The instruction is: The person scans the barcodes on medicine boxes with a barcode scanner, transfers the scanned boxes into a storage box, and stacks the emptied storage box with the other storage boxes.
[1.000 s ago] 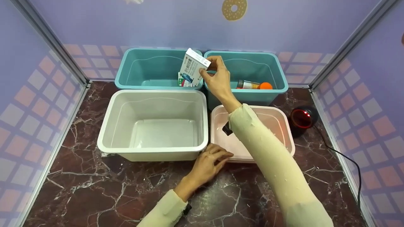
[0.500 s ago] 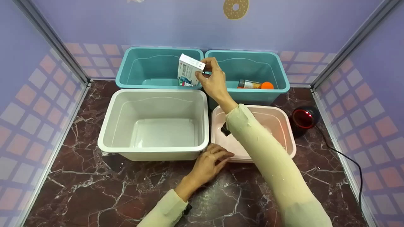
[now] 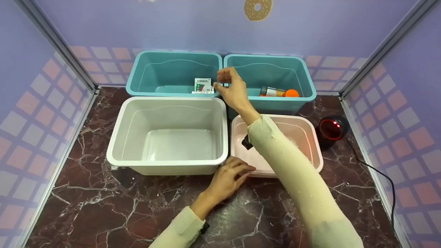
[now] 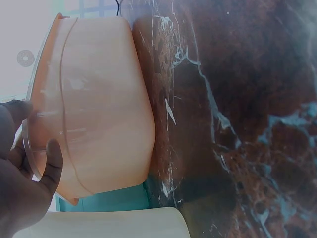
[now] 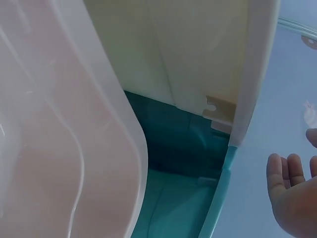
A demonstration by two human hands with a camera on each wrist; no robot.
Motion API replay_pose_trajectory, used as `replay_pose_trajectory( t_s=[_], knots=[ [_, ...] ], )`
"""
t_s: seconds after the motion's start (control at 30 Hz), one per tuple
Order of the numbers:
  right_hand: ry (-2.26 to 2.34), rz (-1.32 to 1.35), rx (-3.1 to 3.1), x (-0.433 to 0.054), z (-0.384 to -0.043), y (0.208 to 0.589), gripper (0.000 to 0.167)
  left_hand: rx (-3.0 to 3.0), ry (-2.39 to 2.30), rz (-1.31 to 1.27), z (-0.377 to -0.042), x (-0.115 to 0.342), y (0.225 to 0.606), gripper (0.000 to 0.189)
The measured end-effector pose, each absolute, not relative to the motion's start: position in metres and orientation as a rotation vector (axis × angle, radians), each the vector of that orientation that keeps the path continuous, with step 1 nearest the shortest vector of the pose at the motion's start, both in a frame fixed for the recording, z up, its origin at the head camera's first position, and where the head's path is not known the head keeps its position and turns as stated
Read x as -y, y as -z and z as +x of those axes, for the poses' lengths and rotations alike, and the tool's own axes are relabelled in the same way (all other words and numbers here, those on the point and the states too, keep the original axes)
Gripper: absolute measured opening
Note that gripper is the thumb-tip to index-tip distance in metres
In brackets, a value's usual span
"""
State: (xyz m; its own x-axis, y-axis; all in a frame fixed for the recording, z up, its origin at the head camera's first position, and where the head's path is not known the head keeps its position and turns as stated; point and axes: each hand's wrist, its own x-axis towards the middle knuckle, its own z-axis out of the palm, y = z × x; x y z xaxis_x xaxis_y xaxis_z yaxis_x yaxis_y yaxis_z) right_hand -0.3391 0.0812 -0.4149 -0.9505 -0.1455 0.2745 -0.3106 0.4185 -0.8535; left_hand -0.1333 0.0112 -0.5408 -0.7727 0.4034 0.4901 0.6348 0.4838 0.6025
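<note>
My right hand (image 3: 232,88) hovers over the inner rims of two teal bins, fingers bent and apart with nothing between them. Just left of its fingertips, medicine boxes (image 3: 203,84) lie in the left teal bin (image 3: 174,55), one with green and red print. Parts of them are hidden behind the bin's front wall. In the right wrist view this hand (image 5: 297,198) shows parted fingers. My left hand (image 3: 229,175) holds the near left corner of the pink bin (image 3: 275,174). The left wrist view shows its thumb on the outer wall and fingers over the rim.
A large white bin (image 3: 167,163) stands left of the pink one. The right teal bin (image 3: 268,60) holds a bottle (image 3: 274,92) and an orange cap (image 3: 291,93). A black scanner-like device (image 3: 331,128) glows red at the right, its cable (image 3: 375,168) trailing along the wall.
My right hand has lowered the white medicine box into the left teal bin and let go of it. The left hand has stayed at the pink bin's rim.
</note>
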Motion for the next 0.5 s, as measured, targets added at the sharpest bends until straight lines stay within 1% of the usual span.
replay_pose_trajectory(
  t_s=[0.23,0.5],
  knots=[
    [-1.595,0.414,2.552,-0.091,-0.335,0.419,0.032,2.443,1.163,-0.889,-0.134,-0.011,0.541,0.017],
    [-1.66,0.418,2.548,-0.109,-0.329,0.421,0.031,2.462,1.141,-0.889,-0.133,-0.01,0.54,0.017]
  ],
)
